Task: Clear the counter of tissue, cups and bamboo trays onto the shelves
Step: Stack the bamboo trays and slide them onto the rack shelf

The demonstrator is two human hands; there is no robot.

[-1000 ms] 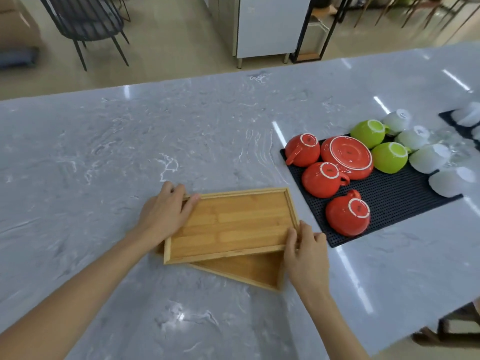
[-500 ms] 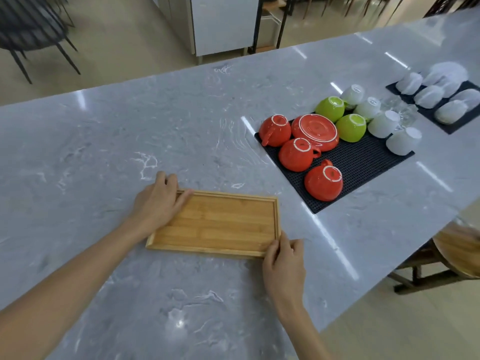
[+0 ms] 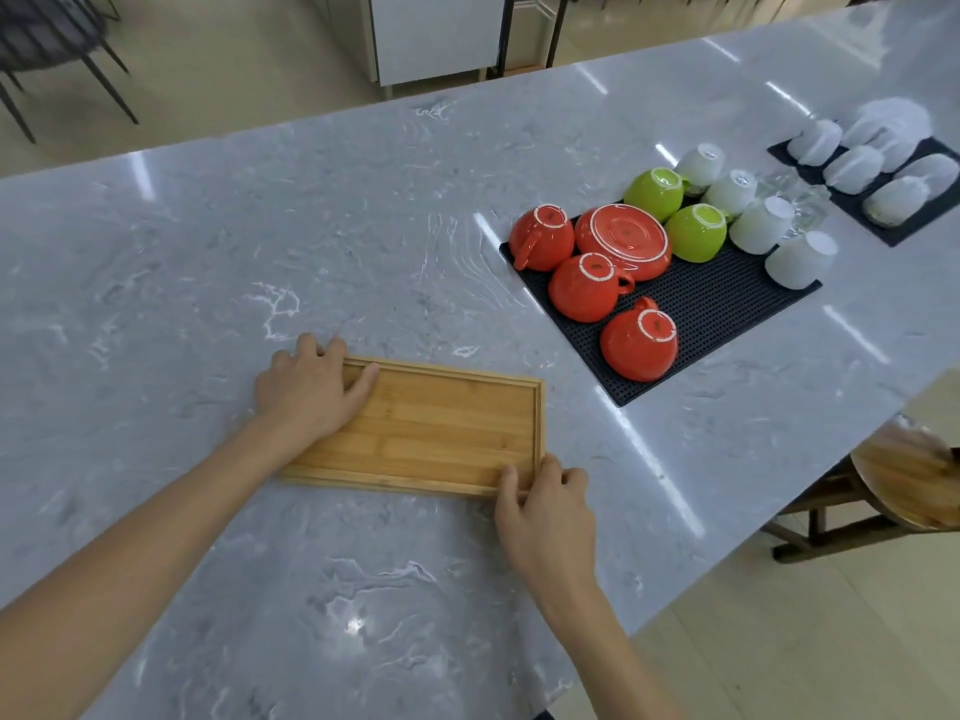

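On the bench (image 3: 363, 226), the left hand (image 3: 311, 392) grasps the bamboo tray (image 3: 441, 433) at its far-left corner, the right hand (image 3: 545, 504) its near-right corner

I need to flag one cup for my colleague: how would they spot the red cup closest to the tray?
Find the black dotted rubber mat on the grey marble counter. At its near corner sits an upside-down red ceramic cup, alone in front of the other red pieces.
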